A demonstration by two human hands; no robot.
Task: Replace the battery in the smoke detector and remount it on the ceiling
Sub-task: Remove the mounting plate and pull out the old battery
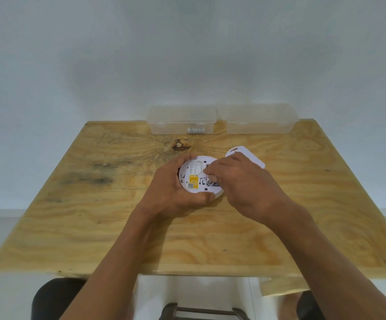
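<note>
Hands (175, 188) grip detector (196, 174) mid-table (71, 204).

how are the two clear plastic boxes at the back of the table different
The left box shows a latch and a small white label on its front wall; the right box shows neither. The left box looks clearer with sharp lid edges, while the right box looks hazier and a bit wider. Both are clear, lidded, rectangular, and sit side by side at the far edge of the wooden table.
</note>
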